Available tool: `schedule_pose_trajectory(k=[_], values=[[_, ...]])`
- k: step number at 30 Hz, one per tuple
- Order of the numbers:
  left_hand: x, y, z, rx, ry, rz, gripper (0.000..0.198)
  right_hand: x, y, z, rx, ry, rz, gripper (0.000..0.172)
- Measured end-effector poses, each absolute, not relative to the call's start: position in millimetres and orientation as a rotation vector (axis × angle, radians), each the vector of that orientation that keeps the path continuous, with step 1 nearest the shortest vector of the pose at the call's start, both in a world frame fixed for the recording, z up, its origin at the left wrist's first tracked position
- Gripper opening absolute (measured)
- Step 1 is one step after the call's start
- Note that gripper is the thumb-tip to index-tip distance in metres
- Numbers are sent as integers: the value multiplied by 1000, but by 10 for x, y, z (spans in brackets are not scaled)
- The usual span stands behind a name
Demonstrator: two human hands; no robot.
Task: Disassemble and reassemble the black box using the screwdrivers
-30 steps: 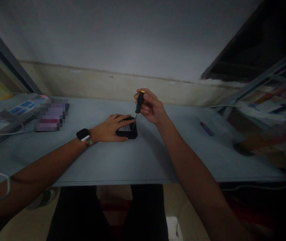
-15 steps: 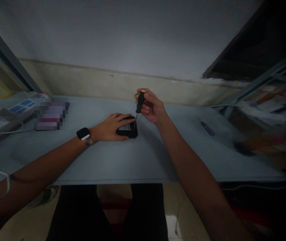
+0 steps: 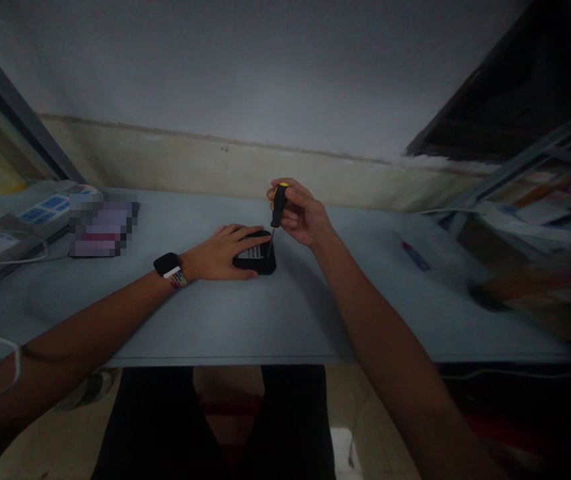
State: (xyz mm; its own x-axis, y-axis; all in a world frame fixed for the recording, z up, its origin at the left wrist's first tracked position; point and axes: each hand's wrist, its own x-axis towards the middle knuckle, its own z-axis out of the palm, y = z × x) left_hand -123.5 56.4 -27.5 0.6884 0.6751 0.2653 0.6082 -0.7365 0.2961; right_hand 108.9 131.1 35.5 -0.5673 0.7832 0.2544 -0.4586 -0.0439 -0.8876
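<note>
A small black device (image 3: 266,266) with rounded corners and a printed pale label lies flat on the table. My left hand (image 3: 220,255) is spread over its left part, the thumb along the near side and the index finger across the top, holding it down. Between the thumb and fingers of my right hand (image 3: 306,215) is a screwdriver (image 3: 279,205) with a black and yellow handle. It stands nearly upright, its thin shaft pointing down to the device's right part. The tip is too small to make out exactly.
The blue-grey table (image 3: 190,333) runs along a wall. A pixelated phone-like object (image 3: 100,230) lies at left beside white boxes (image 3: 48,210). To the right is a pen-like blue and red object (image 3: 415,256). A cable (image 3: 18,360) crosses near my left forearm; metal shelf posts (image 3: 25,107) flank the table.
The screwdriver handle and my right hand have shifted very slightly left and down. My left hand and the device stay in place.
</note>
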Motion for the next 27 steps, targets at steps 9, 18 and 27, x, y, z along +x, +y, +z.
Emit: schedule_pose_trajectory(k=[9, 18, 27], values=[[-1232, 565, -289, 2726, 1035, 566, 86, 1043, 1278, 350, -367, -1408, 1738, 54], [-1230, 575, -300, 2739, 1035, 562, 87, 1088, 1108, 542, -414, -1645, 1628, 53], [-1234, 596, -336, 2732, 1025, 595, 85, 1128, 1146, 457, -288, -1626, 1719, 31]])
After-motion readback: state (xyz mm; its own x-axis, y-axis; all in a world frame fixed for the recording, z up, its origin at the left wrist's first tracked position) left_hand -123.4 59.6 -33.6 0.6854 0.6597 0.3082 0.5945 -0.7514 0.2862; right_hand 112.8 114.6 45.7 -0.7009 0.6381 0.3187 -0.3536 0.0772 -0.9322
